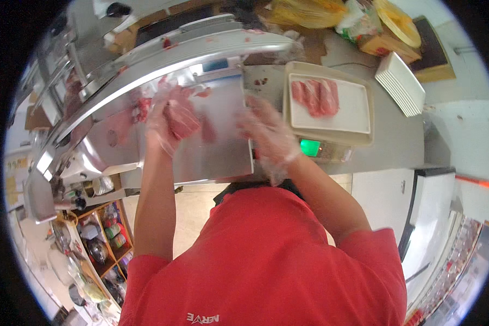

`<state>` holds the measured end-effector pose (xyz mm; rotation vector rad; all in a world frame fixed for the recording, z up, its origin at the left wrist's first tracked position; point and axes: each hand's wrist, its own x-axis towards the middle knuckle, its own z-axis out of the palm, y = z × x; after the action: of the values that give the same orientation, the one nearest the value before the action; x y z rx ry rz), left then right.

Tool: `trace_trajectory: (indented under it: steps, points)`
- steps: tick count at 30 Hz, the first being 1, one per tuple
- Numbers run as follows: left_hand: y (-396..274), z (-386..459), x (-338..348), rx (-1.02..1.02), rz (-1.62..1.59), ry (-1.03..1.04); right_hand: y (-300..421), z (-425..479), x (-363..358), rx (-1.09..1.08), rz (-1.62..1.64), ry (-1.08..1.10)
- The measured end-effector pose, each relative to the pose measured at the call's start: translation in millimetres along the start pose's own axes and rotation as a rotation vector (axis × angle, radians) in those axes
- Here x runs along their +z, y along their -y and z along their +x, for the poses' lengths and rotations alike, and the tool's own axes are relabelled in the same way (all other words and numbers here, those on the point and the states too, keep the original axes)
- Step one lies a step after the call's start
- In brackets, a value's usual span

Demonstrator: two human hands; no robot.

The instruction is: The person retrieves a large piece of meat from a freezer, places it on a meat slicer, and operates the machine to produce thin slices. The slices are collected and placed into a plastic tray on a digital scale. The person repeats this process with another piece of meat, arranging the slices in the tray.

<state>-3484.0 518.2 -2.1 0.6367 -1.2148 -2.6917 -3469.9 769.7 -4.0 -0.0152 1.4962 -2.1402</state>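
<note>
My left hand [159, 120], in a clear plastic glove, holds a piece of raw red meat [182, 119] over a stainless-steel work surface [212, 161]. Bits of meat [143, 109] lie just left of that hand, and the steel mirrors the red. Also gloved, my right hand [271, 132] is motion-blurred by the right edge of the steel surface, fingers apart, with nothing visible in them. To its right, several meat slices [317, 98] overlap in a white foam tray [352, 122]. That tray rests inside a larger beige tray [370, 118].
A scale with a lit green display [310, 147] sits at the beige tray's near edge. White trays [400, 84] are stacked farther right. A raised, curved-looking metal rail [155, 67] crosses behind my left hand. Yellow plastic bags [307, 12] and a cardboard box [387, 48] stand at the back.
</note>
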Motion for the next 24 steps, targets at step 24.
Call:
trace_trajectory:
  steps: [24]
  points:
    - [-130, 7, -62, -0.405, -0.597, 0.661, 50, -7, -222, -0.182, -1.47, -0.952]
